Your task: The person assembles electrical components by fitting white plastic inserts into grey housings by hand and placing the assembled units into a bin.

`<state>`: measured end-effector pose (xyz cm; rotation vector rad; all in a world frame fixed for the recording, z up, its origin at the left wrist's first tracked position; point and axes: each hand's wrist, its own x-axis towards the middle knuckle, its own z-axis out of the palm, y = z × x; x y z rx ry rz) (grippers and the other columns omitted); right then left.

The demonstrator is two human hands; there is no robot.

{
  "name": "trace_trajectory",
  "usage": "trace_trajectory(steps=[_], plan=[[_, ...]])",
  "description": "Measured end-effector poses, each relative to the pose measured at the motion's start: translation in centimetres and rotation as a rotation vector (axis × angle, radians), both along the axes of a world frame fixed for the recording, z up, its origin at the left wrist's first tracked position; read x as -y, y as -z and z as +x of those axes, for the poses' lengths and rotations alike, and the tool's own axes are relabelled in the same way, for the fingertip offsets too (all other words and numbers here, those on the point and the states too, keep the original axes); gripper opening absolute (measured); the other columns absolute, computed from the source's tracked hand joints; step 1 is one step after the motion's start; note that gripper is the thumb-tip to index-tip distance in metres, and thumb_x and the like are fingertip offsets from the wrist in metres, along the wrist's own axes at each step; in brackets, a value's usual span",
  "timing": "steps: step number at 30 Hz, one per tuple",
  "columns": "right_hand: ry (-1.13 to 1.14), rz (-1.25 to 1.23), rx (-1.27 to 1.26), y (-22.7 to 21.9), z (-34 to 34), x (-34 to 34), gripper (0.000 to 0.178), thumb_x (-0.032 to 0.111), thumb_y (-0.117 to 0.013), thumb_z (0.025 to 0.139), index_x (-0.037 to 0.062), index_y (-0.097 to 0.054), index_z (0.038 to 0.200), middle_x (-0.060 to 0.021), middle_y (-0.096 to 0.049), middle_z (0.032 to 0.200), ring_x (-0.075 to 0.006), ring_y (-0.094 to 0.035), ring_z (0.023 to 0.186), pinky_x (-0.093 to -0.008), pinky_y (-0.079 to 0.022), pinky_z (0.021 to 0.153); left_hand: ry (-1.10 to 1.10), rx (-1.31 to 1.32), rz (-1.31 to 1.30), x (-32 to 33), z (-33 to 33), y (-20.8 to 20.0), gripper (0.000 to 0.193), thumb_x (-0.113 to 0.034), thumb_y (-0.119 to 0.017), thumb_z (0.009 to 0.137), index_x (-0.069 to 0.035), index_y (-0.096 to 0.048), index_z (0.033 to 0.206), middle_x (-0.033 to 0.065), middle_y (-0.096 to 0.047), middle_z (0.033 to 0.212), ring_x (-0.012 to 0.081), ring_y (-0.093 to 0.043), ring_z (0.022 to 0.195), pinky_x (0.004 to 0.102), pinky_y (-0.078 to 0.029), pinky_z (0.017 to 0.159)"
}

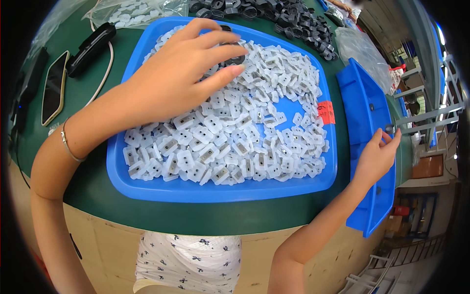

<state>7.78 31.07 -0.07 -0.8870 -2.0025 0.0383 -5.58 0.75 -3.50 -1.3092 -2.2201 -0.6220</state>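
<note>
1. Phone (54, 88) and black handset (91, 42) with white cord: on the green bench (88, 186), well left of the large blue tray (220, 192).
2. Left hand (183, 73): reaches over the upper half of the large blue tray, palm down, fingers spread and lowered onto the heap of white parts (235, 142). A dark part (235, 59) lies under the fingertips; whether the grip has closed on it cannot be told. A thin bracelet (68, 147) circles the wrist, outside the tray's left rim.
3. White parts: small, pale, flat pieces filling the large blue tray, most densely below and right of the left hand.
4. Orange tag (325, 112): on the right rim of the large blue tray.
5. Black parts (289, 19): heaped on the bench beyond the tray's far rim.
6. Right hand (377, 156): right of the large blue tray, over the second blue tray (362, 103), thumb and forefinger pinched on a small dark piece (389, 129).
</note>
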Motion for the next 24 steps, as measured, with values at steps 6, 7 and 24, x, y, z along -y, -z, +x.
trace_trajectory(steps=[6,7,24], plan=[[-0.444,-0.116,-0.041,0.0,-0.7,2.7,0.034,0.016,-0.057,0.088,-0.0003,-0.056,0.118,-0.0108,-0.063,0.102,-0.0229,-0.059,0.079,-0.0315,-0.047,0.075,0.037,0.292,-0.048,-0.2,0.3,-0.8,0.024,-0.016,-0.054,0.089,-0.007,-0.058,0.111,0.0091,-0.050,0.106,0.0261,-0.048,0.103,0.0349,-0.041,0.085],[-0.446,-0.115,-0.038,0.1,-0.9,3.3,0.034,0.016,-0.057,0.088,-0.0003,-0.056,0.118,-0.0108,-0.063,0.102,-0.0229,-0.059,0.079,-0.0315,-0.047,0.075,0.035,0.294,-0.046,-0.2,0.4,-0.7,0.024,-0.016,-0.054,0.089,-0.007,-0.058,0.111,0.0091,-0.050,0.106,0.0261,-0.048,0.103,0.0349,-0.041,0.085],[-0.923,-0.363,0.290,1.3,-1.8,6.8,0.017,0.005,-0.068,0.075,0.0024,-0.058,0.089,-0.0070,-0.057,0.085,-0.0191,-0.052,0.081,-0.0302,-0.041,0.075,0.116,0.373,0.166,0.3,0.1,-0.3,0.026,0.004,-0.062,0.077,-0.004,-0.057,0.101,0.0103,-0.052,0.095,0.0236,-0.055,0.092,0.0318,-0.046,0.077]])
